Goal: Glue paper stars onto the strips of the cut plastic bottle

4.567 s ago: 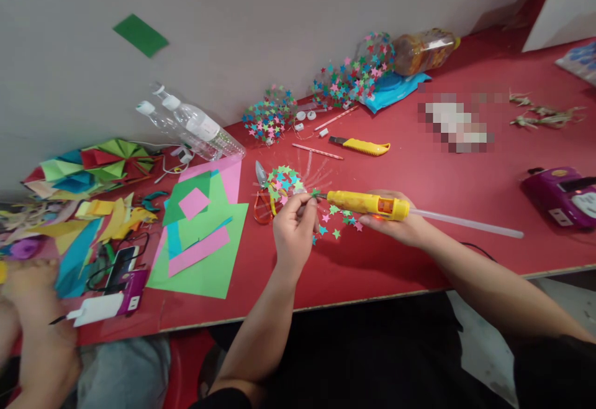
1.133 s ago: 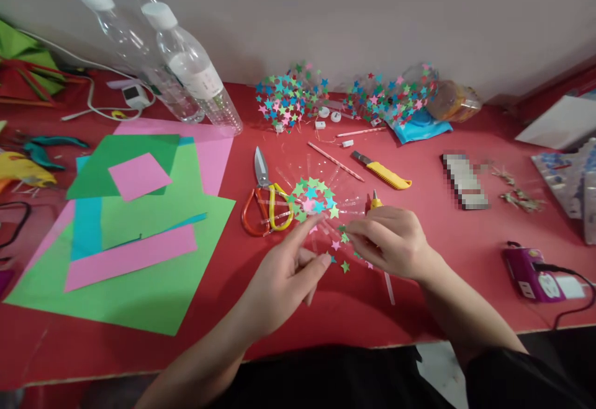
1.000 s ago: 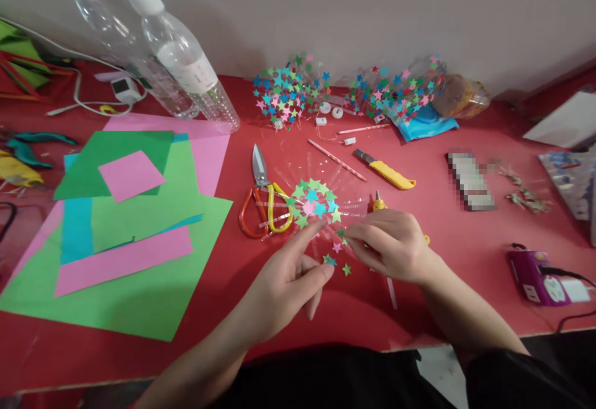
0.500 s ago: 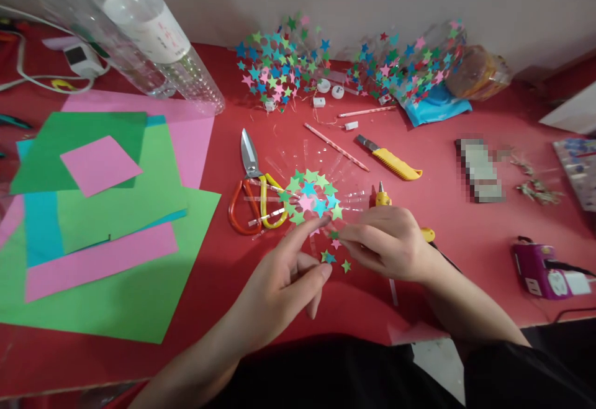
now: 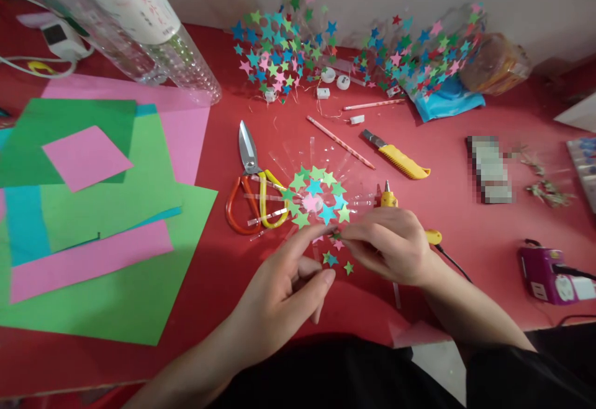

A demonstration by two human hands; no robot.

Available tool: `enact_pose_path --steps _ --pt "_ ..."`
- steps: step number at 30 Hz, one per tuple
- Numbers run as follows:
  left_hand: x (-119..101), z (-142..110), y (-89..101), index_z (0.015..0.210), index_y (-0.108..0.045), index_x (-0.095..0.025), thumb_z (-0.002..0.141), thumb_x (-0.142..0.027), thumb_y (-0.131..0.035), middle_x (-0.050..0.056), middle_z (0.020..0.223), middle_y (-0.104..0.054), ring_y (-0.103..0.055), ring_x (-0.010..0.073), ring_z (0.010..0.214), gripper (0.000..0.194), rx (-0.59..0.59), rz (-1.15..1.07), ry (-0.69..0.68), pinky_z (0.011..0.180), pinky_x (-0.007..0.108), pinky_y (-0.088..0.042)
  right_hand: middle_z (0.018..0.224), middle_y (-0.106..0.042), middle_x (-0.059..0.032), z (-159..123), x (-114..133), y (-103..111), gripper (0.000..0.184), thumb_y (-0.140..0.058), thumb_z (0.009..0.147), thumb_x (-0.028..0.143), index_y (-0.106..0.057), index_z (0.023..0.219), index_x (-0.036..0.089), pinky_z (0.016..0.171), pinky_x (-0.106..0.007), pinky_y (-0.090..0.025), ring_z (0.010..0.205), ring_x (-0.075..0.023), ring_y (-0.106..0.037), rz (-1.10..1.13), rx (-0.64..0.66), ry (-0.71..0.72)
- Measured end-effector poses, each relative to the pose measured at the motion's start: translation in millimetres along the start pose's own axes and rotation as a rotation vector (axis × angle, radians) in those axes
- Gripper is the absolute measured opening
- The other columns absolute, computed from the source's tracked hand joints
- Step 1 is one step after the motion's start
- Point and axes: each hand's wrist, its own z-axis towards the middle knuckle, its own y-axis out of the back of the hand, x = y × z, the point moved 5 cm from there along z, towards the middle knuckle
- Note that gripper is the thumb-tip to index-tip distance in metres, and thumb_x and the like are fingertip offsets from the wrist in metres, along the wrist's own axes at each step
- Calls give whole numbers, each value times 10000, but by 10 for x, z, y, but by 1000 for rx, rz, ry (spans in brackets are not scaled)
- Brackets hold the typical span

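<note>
A flat clear plastic burst with paper stars [image 5: 316, 198] glued round its middle lies on the red table [image 5: 465, 223]. My left hand [image 5: 286, 285] is open, its forefinger stretched out and touching a strip at the burst's near edge. My right hand [image 5: 388, 244] is closed in a pinch on a small green star at that same edge, fingertip to fingertip with the left. Loose stars [image 5: 336, 260] lie under the two hands. The yellow glue gun [image 5: 388, 201] rests on the table behind my right hand, partly hidden by it.
Orange and yellow scissors [image 5: 254, 185] lie left of the burst. Coloured paper sheets [image 5: 102, 210] cover the left side. Behind are clear bottles [image 5: 130, 24], two star-covered bottle pieces [image 5: 284, 49], a pencil [image 5: 339, 142], a yellow knife [image 5: 398, 161] and a purple power strip [image 5: 549, 269].
The glue gun, held in my right hand at first, now lies on the table. The right hand has taken a small star. The view has moved closer and tilted down.
</note>
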Motion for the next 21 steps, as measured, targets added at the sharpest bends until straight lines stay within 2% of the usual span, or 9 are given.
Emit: enact_pose_path --steps 6,11,16,21 --pt "5 14 3 1349 -468 -259 865 -238 -563 -42 484 -597 -526 124 430 494 10 -13 8 439 214 -420 571 -533 72 70 -31 16 66 -571 863 145 -582 894 202 503 -196 -405 494 -51 -458 183 -18 -180" --pt "21 8 -2 1331 -473 -238 877 -264 -556 -41 489 -596 -528 117 428 462 18 -9 20 441 205 -422 567 -538 72 73 -40 25 49 -566 861 174 -591 828 200 466 -173 -394 457 -38 -433 227 7 -360" --pt "19 18 -10 1327 -452 -231 888 -288 -543 -55 490 -582 -524 106 432 452 12 3 30 452 195 -415 633 -605 49 55 -30 17 45 -564 854 174 -586 820 194 460 -160 -388 460 -29 -435 229 2 -429" --pt "-39 27 -16 1307 -443 -208 902 -270 -507 -71 492 -563 -457 78 396 414 25 25 70 423 182 -365 602 -579 62 60 -16 4 56 -556 834 142 -573 807 188 474 -153 -386 464 -26 -441 221 5 -469"
